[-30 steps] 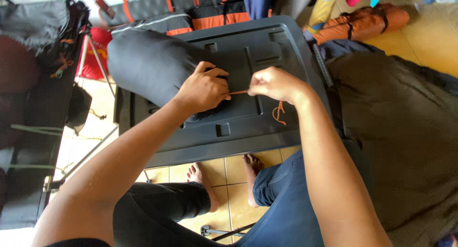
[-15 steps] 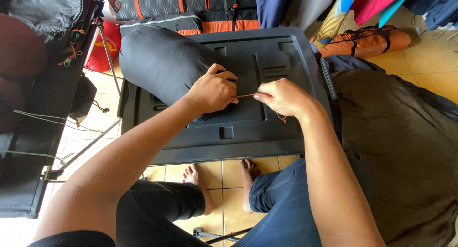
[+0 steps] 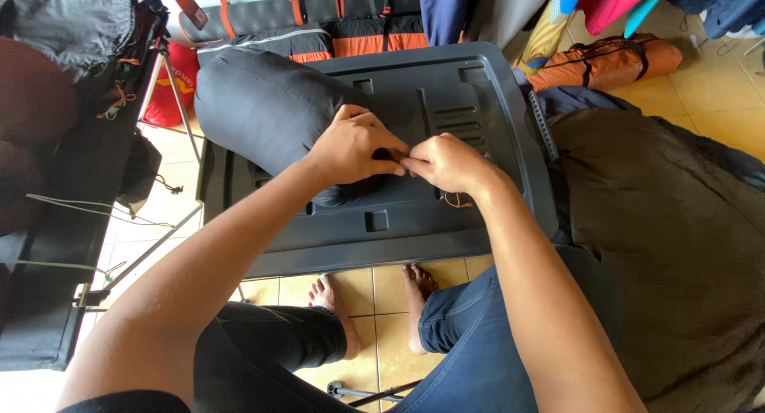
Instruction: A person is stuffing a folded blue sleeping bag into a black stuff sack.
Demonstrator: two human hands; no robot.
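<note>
Fingers (image 3: 382, 154) of both hands pinched shut on orange cord (image 3: 456, 199) at sack (image 3: 263, 110) mouth; could slip loose if grip slackens.

Soft daylight, sharp focus, wide-angle edge distortion, overexposed bottom-left corner.

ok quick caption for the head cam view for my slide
Both hands, left hand and right hand, pinch an orange cord at the end of a dark stuffed sack lying on a grey plastic lid.
</note>
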